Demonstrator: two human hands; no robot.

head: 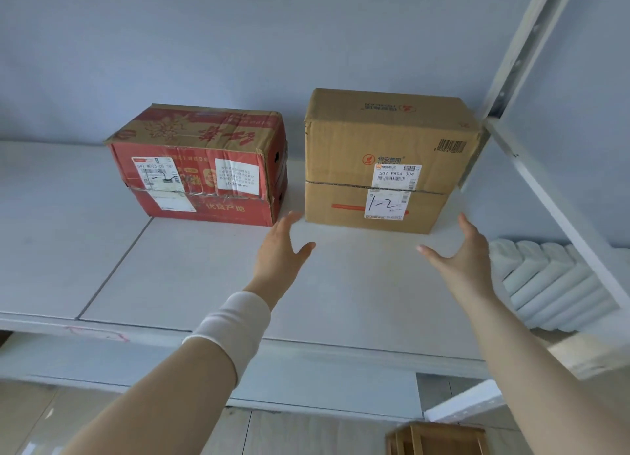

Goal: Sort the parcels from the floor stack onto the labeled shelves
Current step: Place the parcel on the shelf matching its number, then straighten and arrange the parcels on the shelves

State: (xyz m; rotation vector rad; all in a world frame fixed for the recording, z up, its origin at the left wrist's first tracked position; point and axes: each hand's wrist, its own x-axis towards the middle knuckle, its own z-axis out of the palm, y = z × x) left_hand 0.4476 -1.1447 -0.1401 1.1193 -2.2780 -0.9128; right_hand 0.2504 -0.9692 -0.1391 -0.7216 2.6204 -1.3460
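Reaching toward the shelf [204,277], we held both hands spread and empty. Our left hand [279,250] hung with straight fingers before the gap between the two parcels. Its fingertips were near the lower left corner of the brown box [381,140], and we could not tell whether they touched it. Our right hand [460,253] was open too, thumb wide, just off that box's lower right corner. A ribbed white cuff [235,325] wrapped the left wrist.

The brown box stood at the back of the shelf. It was plain corrugated card, squarish, with a dark line across its front and a white label hand-marked "1-2". Beside it, across a narrow gap, sat the red box [201,168], longer and lower, its printed card creased, dented and glossy with tape. Its label text was too blurred to read.

The shelf was smooth white board with a thin seam. A perforated metal post [525,45] rose at the right. Soft white rolls [545,284] were partly hidden by the frame, and a wooden object [436,437] was cut off at the bottom edge.
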